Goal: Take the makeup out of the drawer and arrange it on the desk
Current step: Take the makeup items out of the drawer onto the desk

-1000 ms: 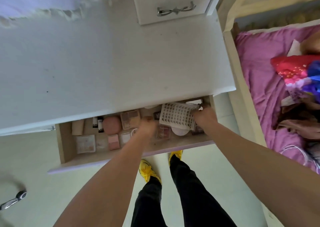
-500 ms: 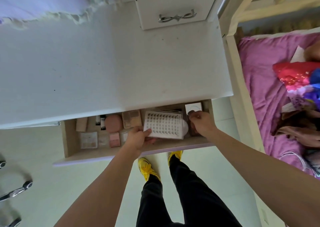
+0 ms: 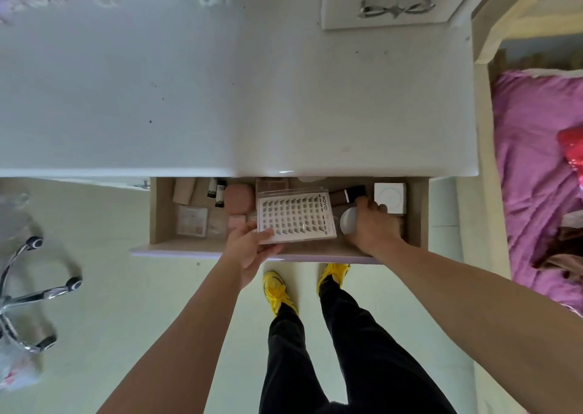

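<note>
Left grip (image 3: 249, 249) pinches the lash tray (image 3: 296, 218) at its near-left corner, thumb on top and fingers underneath. The tray sits over the middle of the open drawer (image 3: 421, 211), tilted slightly, and looks lifted off the contents. Its long axis runs left-right, parallel to the bench (image 3: 220, 98) edge. The whole tray extends away and to the right of the pinch, so the load is off-centre from the hold. The tray's far edge is close to the bench lip, which overhangs the back of the drawer. My read is the tray has to come up and toward the person to clear the lip before it goes onto the bench. Right grip (image 3: 373, 224) lies palm-down over a round white pot (image 3: 348, 221) just right of the tray, thumb out on the far side. Its fingers are hidden under the hand, so I can't tell if they are closed round the pot. A white square box (image 3: 390, 197) is just beyond that hand, and a dark tube (image 3: 347, 197) lies behind the pot. At the left are a pink round compact (image 3: 240, 196) and a pale palette (image 3: 192, 220). The back row of the drawer is cut off by the lip, items under the tray are hidden, and the small labels are unreadable.
</note>
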